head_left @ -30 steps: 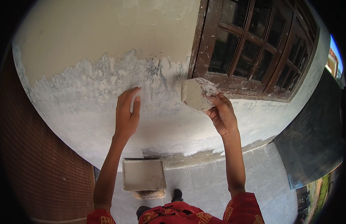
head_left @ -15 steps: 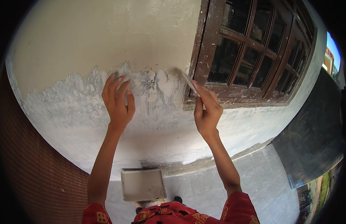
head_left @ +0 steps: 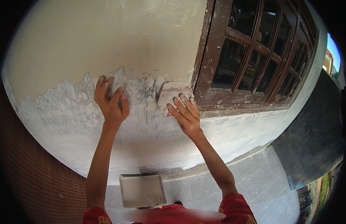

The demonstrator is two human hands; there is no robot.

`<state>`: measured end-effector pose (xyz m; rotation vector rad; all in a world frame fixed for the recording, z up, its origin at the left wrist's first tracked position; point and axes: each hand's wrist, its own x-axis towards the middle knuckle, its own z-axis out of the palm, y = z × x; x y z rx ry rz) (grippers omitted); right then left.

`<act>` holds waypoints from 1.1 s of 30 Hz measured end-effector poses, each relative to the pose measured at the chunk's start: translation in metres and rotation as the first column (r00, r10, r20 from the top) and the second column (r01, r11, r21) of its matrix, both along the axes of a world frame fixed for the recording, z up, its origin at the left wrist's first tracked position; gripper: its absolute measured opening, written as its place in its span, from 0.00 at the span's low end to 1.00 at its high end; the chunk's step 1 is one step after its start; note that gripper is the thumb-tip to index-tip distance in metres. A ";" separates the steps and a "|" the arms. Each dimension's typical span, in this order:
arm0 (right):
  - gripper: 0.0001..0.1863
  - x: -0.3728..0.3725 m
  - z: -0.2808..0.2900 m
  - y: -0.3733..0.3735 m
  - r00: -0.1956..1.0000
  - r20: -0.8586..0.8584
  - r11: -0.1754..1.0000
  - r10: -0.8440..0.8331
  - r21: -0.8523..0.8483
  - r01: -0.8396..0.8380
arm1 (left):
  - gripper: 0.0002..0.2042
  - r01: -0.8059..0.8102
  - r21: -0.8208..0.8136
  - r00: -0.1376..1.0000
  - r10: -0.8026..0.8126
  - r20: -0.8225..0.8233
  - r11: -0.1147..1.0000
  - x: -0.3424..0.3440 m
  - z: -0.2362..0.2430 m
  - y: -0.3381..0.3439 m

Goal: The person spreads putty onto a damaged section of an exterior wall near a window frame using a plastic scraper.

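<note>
My right hand [head_left: 186, 115] presses a flat putty spreader [head_left: 175, 90], smeared white with reddish marks, nearly flat to the wall beside the window frame. Its fingers spread over the spreader's lower right part; the thumb is hidden. My left hand [head_left: 112, 106] is raised at the wall, fingers apart and slightly bent, with nothing seen in it. Whether its fingertips touch the wall, I cannot tell. The wall [head_left: 143, 44] is cream above; a ragged band of whitish-grey putty [head_left: 74, 99] runs across it behind both hands.
A brown wooden window [head_left: 240, 63] with dark panes and white spatters is at the upper right. Below my hands stands a rectangular tray [head_left: 143, 191] with a pale surface. Grey floor tiles [head_left: 251, 173] lie beneath. A dark panel [head_left: 311, 138] leans at the right; ribbed brown material [head_left: 38, 168] lines the left.
My right hand has moved left and turned the spreader from edge-on to nearly flat against the wall. My left hand has shifted slightly left. The view has tilted a little.
</note>
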<state>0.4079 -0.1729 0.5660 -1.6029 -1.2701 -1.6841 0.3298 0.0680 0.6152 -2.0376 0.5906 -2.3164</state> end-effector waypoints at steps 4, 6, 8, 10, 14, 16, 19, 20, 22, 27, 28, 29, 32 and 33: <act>0.20 0.005 0.002 -0.004 0.994 -0.062 0.986 -0.095 -0.143 0.086 | 0.15 -0.075 -0.021 0.997 0.075 -0.005 0.997 -0.001 0.000 0.003; 0.20 0.005 0.006 -0.006 0.992 -0.070 0.980 -0.104 -0.175 0.091 | 0.15 -0.021 -0.018 1.000 0.021 0.001 1.000 0.001 -0.002 0.003; 0.20 0.005 0.007 -0.007 0.994 -0.080 0.979 -0.074 -0.197 0.057 | 0.14 -0.007 -0.032 1.000 0.007 -0.003 0.999 0.002 -0.003 0.004; 0.20 0.007 0.006 -0.009 0.995 -0.070 0.976 -0.076 -0.207 0.060 | 0.14 0.012 -0.047 1.000 -0.012 -0.003 0.999 0.004 -0.002 0.002; 0.20 0.006 -0.001 -0.015 0.992 -0.084 0.957 -0.098 -0.280 0.070 | 0.14 0.041 -0.076 0.999 -0.039 0.019 0.996 0.006 -0.003 0.003; 0.20 0.005 -0.011 -0.016 0.991 -0.086 0.956 -0.101 -0.283 0.072 | 0.13 0.044 -0.088 0.999 -0.041 0.030 0.995 0.004 -0.002 0.005; 0.21 0.006 -0.028 -0.017 0.993 -0.101 0.965 -0.065 -0.258 0.037 | 0.12 0.012 -0.090 0.999 -0.009 0.039 0.996 -0.001 -0.001 0.001; 0.21 0.005 -0.036 -0.018 0.992 -0.102 0.964 -0.077 -0.260 0.048 | 0.12 -0.011 -0.099 1.000 0.012 0.006 0.995 -0.002 -0.003 -0.001; 0.20 0.003 -0.055 -0.022 0.990 -0.085 0.958 -0.115 -0.275 0.088 | 0.12 -0.033 -0.100 0.999 0.032 -0.015 0.994 -0.001 -0.002 -0.001; 0.18 -0.032 -0.094 -0.041 0.980 -0.180 0.936 -0.088 -0.352 0.020 | 0.11 -0.181 -0.053 0.980 0.176 -0.096 0.982 -0.011 0.003 -0.005; 0.18 -0.042 -0.094 -0.044 0.979 -0.191 0.947 -0.069 -0.321 0.004 | 0.10 -0.141 -0.054 0.986 0.135 -0.099 0.989 -0.008 0.003 -0.003; 0.17 -0.051 -0.090 -0.047 0.978 -0.202 0.957 -0.050 -0.291 -0.011 | 0.10 -0.138 -0.051 0.987 0.133 -0.094 0.989 -0.009 0.004 0.001; 0.14 -0.070 -0.041 -0.051 0.933 -0.338 0.990 0.120 -0.029 -0.137 | 0.10 -0.164 0.033 0.985 0.165 -0.039 0.986 -0.013 0.015 0.005; 0.13 -0.074 -0.026 -0.051 0.888 -0.399 0.971 0.227 0.166 -0.173 | 0.11 -0.178 0.016 0.984 0.178 -0.023 0.984 -0.013 0.021 0.005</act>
